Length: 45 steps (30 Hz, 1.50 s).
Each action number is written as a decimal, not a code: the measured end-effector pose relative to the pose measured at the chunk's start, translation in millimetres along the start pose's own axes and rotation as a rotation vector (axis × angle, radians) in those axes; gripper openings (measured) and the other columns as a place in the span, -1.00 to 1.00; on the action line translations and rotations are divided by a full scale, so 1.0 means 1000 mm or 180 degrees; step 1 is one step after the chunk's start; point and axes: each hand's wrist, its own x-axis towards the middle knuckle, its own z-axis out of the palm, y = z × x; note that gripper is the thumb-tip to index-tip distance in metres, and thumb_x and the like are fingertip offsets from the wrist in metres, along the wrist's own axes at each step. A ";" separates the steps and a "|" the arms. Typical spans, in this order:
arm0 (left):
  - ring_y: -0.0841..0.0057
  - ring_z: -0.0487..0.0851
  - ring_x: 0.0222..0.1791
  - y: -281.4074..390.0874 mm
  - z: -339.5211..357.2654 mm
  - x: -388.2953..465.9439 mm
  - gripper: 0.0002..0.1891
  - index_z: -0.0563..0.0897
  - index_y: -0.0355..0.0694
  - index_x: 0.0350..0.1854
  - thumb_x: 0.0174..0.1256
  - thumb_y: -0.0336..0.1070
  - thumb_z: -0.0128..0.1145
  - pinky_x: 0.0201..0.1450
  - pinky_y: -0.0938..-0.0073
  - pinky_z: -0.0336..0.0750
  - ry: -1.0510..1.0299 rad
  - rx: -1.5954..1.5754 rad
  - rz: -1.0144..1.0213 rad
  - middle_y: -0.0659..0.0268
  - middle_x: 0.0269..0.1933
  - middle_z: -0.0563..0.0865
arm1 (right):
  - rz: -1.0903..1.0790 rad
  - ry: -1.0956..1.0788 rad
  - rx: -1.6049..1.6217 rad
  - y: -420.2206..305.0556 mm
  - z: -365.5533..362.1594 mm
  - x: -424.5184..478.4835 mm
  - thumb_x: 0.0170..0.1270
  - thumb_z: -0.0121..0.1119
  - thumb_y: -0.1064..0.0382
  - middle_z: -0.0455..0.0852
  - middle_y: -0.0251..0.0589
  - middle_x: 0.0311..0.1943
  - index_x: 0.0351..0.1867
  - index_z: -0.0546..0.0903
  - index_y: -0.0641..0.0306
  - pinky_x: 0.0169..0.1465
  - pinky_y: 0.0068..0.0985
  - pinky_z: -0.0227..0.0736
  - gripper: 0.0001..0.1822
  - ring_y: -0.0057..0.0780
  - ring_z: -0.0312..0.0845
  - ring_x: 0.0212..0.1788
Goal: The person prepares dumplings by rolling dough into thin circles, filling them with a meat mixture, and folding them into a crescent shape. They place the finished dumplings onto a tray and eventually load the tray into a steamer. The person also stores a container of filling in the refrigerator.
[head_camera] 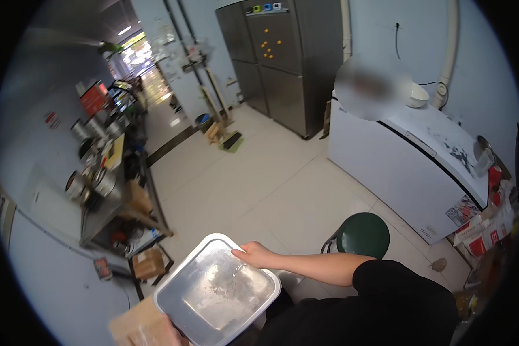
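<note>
A rectangular metal tray [218,287] with raised, rounded rims is held out low in front of my body. My right hand [256,255] grips its upper right rim, with the thumb over the edge. At the lower left rim is my left hand [173,331], only partly visible; its fingers go out of sight beneath the tray. Patches of light reflect off the tray's wet-looking or stained inside.
A round green stool [363,235] stands right of the tray. A white chest freezer [372,151] lines the right side, a steel refrigerator [281,91] the back. On the left, a cluttered metal table [101,216] holds pots; cardboard boxes [148,263] sit low nearby.
</note>
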 end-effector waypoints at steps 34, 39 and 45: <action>0.61 0.55 -0.56 -0.078 1.040 0.894 -0.57 0.63 -0.25 -0.53 0.26 0.04 0.35 -0.45 0.49 0.48 -0.2722 0.2121 -0.0244 0.33 -0.49 0.68 | 0.1497 0.1956 0.2464 0.117 -0.587 0.605 0.18 0.40 0.28 0.74 -0.27 -0.21 -0.07 0.69 0.22 -0.29 -0.48 0.59 -0.72 -0.47 0.66 -0.24; 0.62 0.52 -0.60 -0.144 1.212 0.966 -0.63 0.63 -0.27 -0.43 0.36 -0.02 0.26 -0.49 0.51 0.46 -0.4105 0.2195 -0.0367 0.36 -0.49 0.63 | 0.1393 0.3211 0.2768 0.141 -0.612 0.654 0.14 0.39 0.41 0.77 -0.22 -0.24 -0.08 0.69 0.28 -0.25 -0.43 0.69 -0.72 -0.43 0.71 -0.23; 0.40 0.68 -0.26 -0.254 1.420 1.089 -0.75 0.67 -0.28 -0.09 0.25 -0.28 0.20 -0.12 0.34 0.55 -0.4052 0.2950 0.0809 0.18 -0.30 0.75 | 0.1559 0.5069 0.2989 0.136 -0.573 0.728 0.15 0.37 0.44 0.77 -0.29 -0.36 -0.25 0.72 0.24 -0.30 -0.49 0.67 -0.87 -0.46 0.69 -0.37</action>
